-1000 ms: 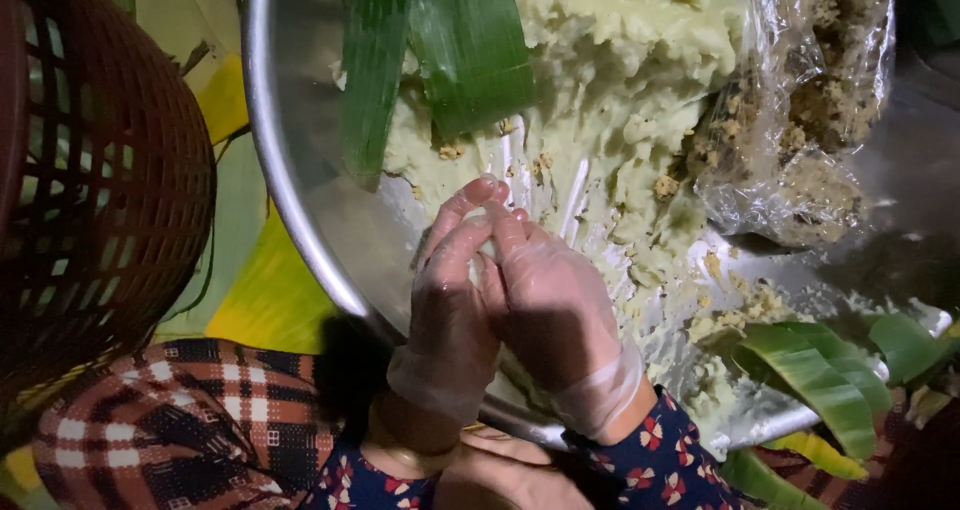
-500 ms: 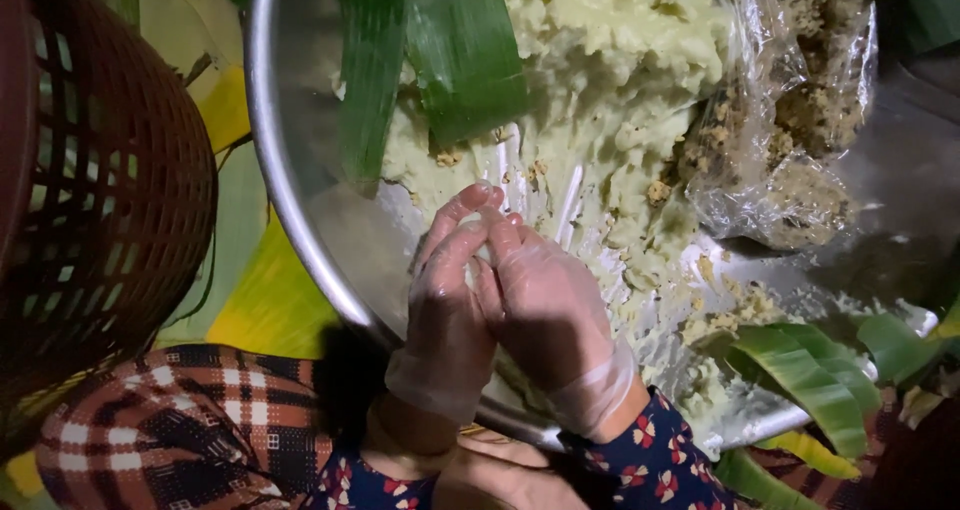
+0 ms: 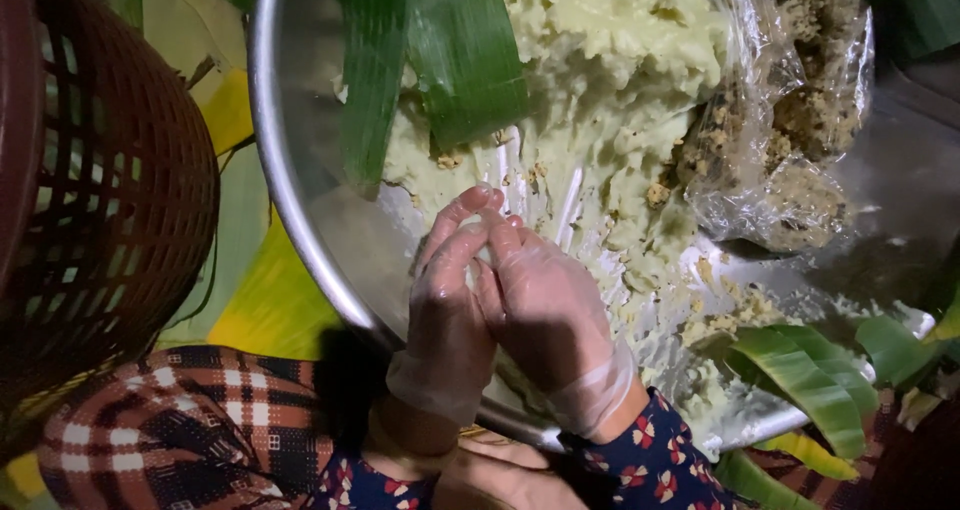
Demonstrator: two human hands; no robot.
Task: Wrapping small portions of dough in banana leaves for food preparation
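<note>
Dough lump: small and pale, pressed between both gloved hands above the big metal bowl; mostly hidden by the fingers.
Left hand: in a thin clear glove, fingers curled closed around the lump.
Right hand: also gloved, closed on the lump, touching the left hand.
Bowl content: pale green mash, green leaf strips, a plastic bag of brown crumbly filling.
Beside bowl: a dark red woven basket on the left.
</note>
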